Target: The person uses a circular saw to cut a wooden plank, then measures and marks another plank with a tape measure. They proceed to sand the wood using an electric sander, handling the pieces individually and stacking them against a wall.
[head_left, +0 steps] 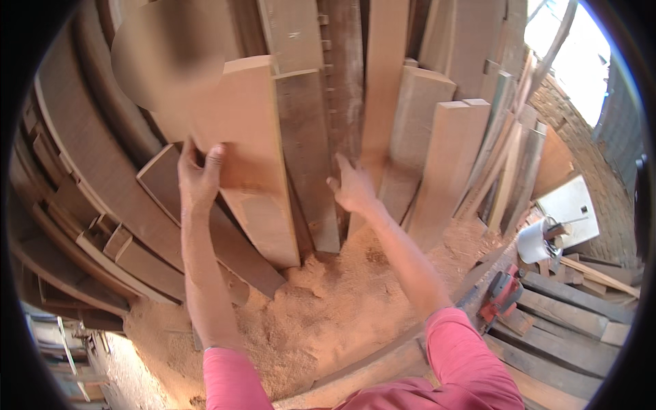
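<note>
Left hand (199, 174), left of centre: half curled, thumb and fingers apart at the left edge of the wide reddish board (251, 137), thumb toward its face. Can't tell if it's actually gripped. That board leans upright, foot near the sawdust (321, 301).

Right hand (355, 188), just right of centre: loosely open, index finger extended toward the dark rough board (344, 89), nothing visible in it. Contact: can't tell.

Markings: small pale mark on the tall board (294, 34) at top centre, too small to read. Red power tool (497, 295), lower right, has dark patches; any lettering is unreadable at this size. White panel (572, 208), right side, carries a small dark square, near the white bucket (536, 241).
</note>
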Available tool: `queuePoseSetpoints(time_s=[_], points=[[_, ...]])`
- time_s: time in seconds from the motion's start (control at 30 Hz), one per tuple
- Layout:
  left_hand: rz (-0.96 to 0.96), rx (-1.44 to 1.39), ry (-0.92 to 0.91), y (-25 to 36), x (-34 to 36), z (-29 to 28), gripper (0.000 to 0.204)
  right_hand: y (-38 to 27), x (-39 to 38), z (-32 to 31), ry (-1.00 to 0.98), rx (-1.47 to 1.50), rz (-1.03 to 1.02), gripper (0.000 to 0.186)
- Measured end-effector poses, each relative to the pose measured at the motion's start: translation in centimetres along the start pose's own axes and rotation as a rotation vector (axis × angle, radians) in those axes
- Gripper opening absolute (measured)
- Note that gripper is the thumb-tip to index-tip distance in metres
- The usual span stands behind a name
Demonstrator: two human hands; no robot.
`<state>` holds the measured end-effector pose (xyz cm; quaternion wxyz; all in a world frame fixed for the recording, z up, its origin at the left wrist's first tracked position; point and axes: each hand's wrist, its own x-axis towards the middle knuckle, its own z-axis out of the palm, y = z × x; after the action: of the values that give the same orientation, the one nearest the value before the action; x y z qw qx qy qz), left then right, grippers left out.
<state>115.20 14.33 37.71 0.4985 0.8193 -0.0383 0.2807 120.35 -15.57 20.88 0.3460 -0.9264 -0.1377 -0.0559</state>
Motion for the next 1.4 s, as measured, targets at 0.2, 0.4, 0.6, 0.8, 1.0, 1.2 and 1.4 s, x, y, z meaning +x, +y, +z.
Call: queuePoseSetpoints(time_s=[0.2,0.4,0.6,0.8,1.0,1.2,1.4], points=[[0.01,1.045,0.281,-5.2,0.4,3.2,0.085,4.7,-9.3,5.2,-0.258,0.216,0.066,0.031],[-0.098,0.971,0.329,-4.8,-0.2,5.1,0.088,5.1,-18.0,6.7,-0.471,0.294,0.051,0.029],[-0.161,0.953,0.267,-4.9,-1.7,6.3,0.09,7.1,-24.2,5.5,-0.592,0.334,0.148,0.032],[-0.205,1.004,0.196,-2.7,-2.3,7.4,0.091,11.8,-30.0,5.5,-0.557,0.356,0.27,0.03],[-0.232,0.954,0.169,-3.2,-2.5,8.1,0.093,13.6,-33.5,4.3,-0.601,0.294,0.385,0.037],[-0.216,0.908,0.191,-3.1,-2.6,8.2,0.093,14.8,-33.9,3.2,-0.589,0.275,0.415,0.041],[-0.252,0.892,0.215,-3.4,-3.4,8.7,0.093,14.5,-31.8,2.0,-0.582,0.211,0.404,0.039]])
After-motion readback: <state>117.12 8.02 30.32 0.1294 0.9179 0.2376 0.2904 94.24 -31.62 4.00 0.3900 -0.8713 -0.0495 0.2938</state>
